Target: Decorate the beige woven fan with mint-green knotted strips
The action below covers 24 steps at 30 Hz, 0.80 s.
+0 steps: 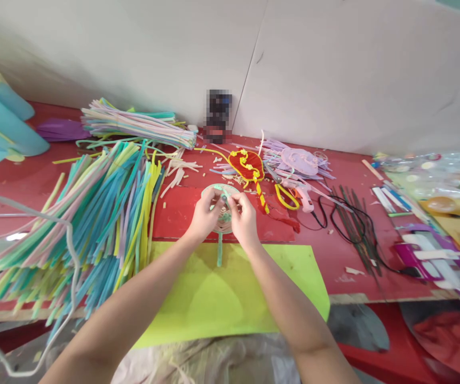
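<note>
My left hand [205,216] and my right hand [244,217] meet over a round fan [219,228] of pale pink and green pipe cleaners with a green handle [219,250]. Between my pinched fingertips is a small green piece [224,198], too small to name surely; both hands are closed on it. My fingers cover much of the fan's upper half. Just beyond lies a red and yellow pipe-cleaner fan [246,165] with a twisted handle. To the right of it are yellow-handled scissors [286,197] and a pink glue gun [304,199].
Loose pipe cleaners [105,213] heap up on the left, with a bundle [137,124] behind. A lilac piece [302,161] rests on purple stems. A black cable [348,234] loops over dark sticks [360,218]. A yellow-green sheet [230,298] hangs past the red table's [314,250] front edge.
</note>
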### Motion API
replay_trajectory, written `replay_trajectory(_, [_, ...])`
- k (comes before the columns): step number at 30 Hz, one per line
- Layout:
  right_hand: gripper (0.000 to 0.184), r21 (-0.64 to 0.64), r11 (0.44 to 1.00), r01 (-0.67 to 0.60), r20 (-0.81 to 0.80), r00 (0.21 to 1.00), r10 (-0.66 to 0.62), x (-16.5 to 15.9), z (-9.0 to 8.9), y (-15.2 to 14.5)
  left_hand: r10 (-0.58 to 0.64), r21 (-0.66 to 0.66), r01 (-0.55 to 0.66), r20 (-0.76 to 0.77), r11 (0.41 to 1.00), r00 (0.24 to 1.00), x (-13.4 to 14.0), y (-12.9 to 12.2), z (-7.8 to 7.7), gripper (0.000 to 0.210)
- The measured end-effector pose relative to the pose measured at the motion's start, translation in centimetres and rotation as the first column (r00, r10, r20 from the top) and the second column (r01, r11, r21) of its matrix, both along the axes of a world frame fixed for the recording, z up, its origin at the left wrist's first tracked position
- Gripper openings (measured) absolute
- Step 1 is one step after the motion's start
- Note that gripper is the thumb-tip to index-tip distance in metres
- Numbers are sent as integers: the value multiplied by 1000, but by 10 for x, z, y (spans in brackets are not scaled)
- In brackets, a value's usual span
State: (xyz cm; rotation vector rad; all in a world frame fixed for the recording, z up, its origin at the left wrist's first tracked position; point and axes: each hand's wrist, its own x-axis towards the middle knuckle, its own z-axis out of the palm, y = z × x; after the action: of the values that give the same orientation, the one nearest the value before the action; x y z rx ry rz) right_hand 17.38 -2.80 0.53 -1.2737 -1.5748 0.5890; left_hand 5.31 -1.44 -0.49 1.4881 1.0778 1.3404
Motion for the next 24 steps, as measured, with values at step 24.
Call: replay_trajectory(24, [19, -8, 997, -71, 97, 993, 72, 10, 1, 3, 33, 43, -27, -135, 999, 990, -6, 2, 7, 6])
